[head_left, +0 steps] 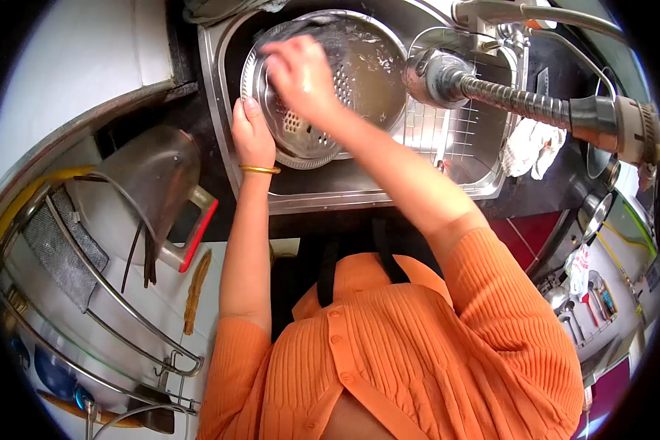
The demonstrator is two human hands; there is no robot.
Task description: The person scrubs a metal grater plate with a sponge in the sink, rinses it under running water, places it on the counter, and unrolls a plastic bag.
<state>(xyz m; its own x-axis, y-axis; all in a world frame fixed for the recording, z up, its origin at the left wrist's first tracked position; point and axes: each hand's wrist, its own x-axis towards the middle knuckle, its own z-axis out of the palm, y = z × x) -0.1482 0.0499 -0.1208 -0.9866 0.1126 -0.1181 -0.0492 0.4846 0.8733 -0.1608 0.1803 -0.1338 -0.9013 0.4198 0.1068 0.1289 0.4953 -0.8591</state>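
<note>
The strainer [312, 144] is in the left part of the sink [345, 201], overlapping a pan [378, 81] of cloudy water. It looks like thin metal: probably light and stiff, slick when wet, best held by its ridged rim. Toward the sink's left wall, the left hand [254, 136] clasps that rim, thumb on top, forearm nearly straight. The right hand [298, 79] reaches diagonally over the sink, fingers curled and blurred; whether they grip anything, I cannot tell.

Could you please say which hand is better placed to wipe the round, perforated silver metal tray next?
Probably the right hand, over the round, perforated silver metal tray, while the left hand holds its rim.
</note>
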